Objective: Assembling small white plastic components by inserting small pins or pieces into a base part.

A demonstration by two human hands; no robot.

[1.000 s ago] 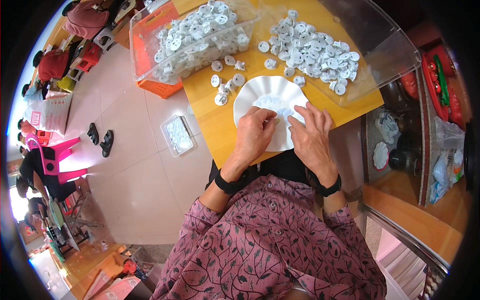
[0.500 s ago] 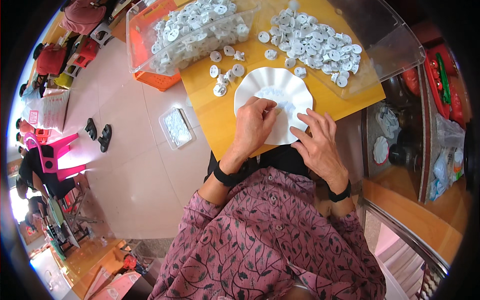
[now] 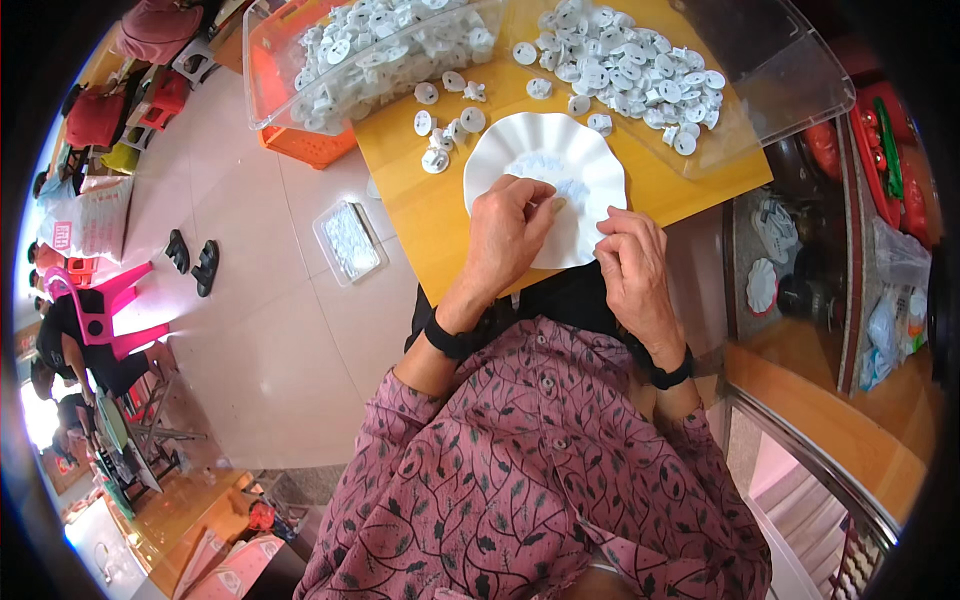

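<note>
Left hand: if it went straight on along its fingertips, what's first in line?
Probably the small pale pieces on the white plate, just past the left hand's fingertips. Its height above the plate is unclear, so it might pass over them.

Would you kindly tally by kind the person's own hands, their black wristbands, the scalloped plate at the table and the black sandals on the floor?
Left hand and right hand: 2
Black wristbands: 2
Scalloped plate: 1
Black sandals: 2
Total: 7

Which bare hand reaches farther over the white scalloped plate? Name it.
The bare left hand, its thumb and forefinger close together above the middle of the white scalloped plate. The bare right hand is only at the plate's right rim.
</note>
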